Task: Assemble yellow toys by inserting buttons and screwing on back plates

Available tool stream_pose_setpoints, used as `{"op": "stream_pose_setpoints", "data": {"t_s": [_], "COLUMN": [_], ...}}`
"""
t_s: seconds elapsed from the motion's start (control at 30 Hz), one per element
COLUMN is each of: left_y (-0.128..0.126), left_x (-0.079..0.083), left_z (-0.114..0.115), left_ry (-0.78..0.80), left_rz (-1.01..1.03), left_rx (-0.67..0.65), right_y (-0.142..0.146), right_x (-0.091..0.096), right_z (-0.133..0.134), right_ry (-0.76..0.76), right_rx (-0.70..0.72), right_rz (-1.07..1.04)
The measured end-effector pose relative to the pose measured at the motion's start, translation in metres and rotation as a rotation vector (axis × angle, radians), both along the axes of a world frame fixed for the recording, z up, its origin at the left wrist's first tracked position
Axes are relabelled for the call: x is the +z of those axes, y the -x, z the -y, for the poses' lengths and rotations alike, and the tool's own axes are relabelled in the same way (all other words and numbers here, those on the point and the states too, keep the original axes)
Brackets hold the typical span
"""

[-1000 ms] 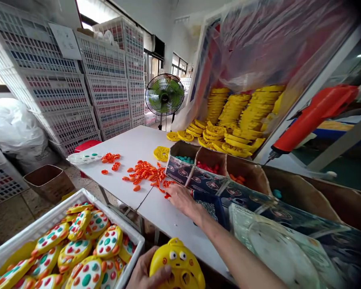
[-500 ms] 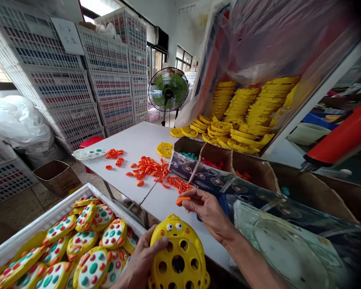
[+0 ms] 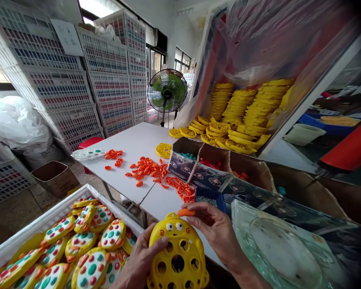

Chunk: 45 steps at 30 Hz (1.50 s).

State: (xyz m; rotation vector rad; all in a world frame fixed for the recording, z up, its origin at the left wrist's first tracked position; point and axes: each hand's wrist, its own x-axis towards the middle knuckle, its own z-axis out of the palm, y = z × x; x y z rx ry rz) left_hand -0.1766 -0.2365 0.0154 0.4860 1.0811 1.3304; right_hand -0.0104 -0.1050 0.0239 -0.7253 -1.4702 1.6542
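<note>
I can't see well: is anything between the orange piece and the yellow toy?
Nothing visible. The right hand holds the orange piece close by the top of the yellow toy, gripped by the left hand.

a toy factory floor: stacked white crates [image 3: 63,86], piles of yellow shells [image 3: 243,108], sorted part boxes [image 3: 198,162]

You hold a yellow chick-faced toy shell [image 3: 177,257] upright, its round holes empty, and a small orange oval piece [image 3: 185,212] sits just above its head.
</note>
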Motion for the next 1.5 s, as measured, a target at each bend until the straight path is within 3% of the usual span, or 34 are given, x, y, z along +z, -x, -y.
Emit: {"op": "stream_pose_setpoints", "data": {"t_s": [0.33,0.57,0.67,0.87,1.0,1.23,1.37,1.5], "left_y": [-0.002,-0.013,-0.017,-0.019,-0.018,-0.018,-0.016,-0.010], "left_x": [-0.001,0.006,0.008,0.006,0.007,0.008,0.008,0.009], "left_z": [0.001,-0.001,0.000,0.002,0.003,0.003,0.002,-0.001], "left_ry": [-0.018,-0.054,-0.043,-0.018,-0.012,0.054,0.052,0.057], "left_rz": [-0.063,0.022,0.038,0.002,-0.061,-0.039,-0.090,-0.127], "left_rx": [-0.003,-0.022,-0.028,-0.037,-0.075,-0.054,-0.103,-0.198], "right_y": [-0.017,-0.018,-0.018,-0.020,-0.024,-0.033,-0.035,-0.038], "right_x": [-0.012,-0.005,-0.009,-0.016,-0.013,-0.006,-0.005,-0.005], "right_z": [0.011,0.032,0.035,0.039,0.040,0.036,0.031,0.025], "right_ry": [-0.313,-0.827,-0.915,-0.874,-0.825,-0.446,-0.366,-0.088], "right_rx": [-0.079,-0.135,-0.198,-0.243,-0.197,0.075,0.091,0.167], "right_rz": [0.067,0.226,0.267,0.326,0.341,0.469,0.423,0.355]}}
